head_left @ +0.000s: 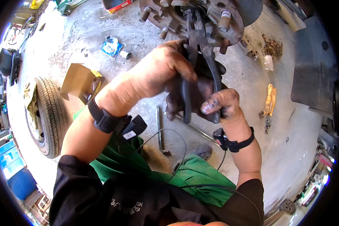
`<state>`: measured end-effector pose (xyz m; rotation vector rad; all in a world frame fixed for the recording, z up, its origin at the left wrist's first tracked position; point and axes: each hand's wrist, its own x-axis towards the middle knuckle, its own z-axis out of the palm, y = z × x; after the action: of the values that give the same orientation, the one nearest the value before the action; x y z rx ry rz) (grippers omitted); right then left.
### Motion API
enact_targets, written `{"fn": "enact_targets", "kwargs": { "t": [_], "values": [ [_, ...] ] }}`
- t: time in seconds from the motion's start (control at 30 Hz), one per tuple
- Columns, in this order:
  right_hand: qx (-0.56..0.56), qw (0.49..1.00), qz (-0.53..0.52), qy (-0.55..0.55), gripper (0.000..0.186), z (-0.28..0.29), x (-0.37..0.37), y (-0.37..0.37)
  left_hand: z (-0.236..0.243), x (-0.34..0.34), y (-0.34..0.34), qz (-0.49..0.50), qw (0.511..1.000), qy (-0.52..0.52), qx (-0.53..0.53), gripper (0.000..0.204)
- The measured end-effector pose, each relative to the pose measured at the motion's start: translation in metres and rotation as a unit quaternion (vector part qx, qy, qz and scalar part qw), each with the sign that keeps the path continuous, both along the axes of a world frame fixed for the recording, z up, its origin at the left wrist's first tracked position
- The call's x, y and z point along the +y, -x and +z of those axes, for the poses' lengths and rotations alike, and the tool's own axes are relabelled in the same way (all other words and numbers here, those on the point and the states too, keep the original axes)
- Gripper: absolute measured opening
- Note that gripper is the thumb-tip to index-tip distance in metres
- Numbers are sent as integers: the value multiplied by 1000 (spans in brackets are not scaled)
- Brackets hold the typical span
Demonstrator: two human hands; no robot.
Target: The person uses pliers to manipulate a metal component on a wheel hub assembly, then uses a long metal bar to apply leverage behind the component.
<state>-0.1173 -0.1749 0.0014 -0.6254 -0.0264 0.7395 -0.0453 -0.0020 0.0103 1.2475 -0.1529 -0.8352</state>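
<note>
Long black pliers point upward, their tips in the centre of a rusty wheel hub with threaded studs. My left hand is closed round the upper part of the pliers' left handle, just below the hub, its thumb bent over it. My right hand grips the lower end of the handles, thumb across the right one and its darkened fingers partly hidden behind them. Both hands are grimy, and each wrist wears a strapped device with a cable.
A tyre with a cloth lies at left, near an open cardboard box. A blue packet, a metal bar and a yellow wrapper lie on the concrete floor. A dark panel stands at right.
</note>
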Motion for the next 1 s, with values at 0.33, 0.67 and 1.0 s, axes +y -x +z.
{"fn": "enact_targets", "kwargs": {
  "t": [0.33, 0.67, 1.0],
  "values": [
    [-1, 997, 54, 55, 82, -14, -20, -2, -13, 3, 4, -44, 994, -59, -75, 28],
    [-144, 959, 74, 231, 80, -29, -43, 4, 8, 6, -6, 107, 990, -37, -83, 42],
    [-178, 928, 67, 321, 67, -29, -46, 9, -3, 15, -11, 127, 963, -50, -234, 21]
  ]
}}
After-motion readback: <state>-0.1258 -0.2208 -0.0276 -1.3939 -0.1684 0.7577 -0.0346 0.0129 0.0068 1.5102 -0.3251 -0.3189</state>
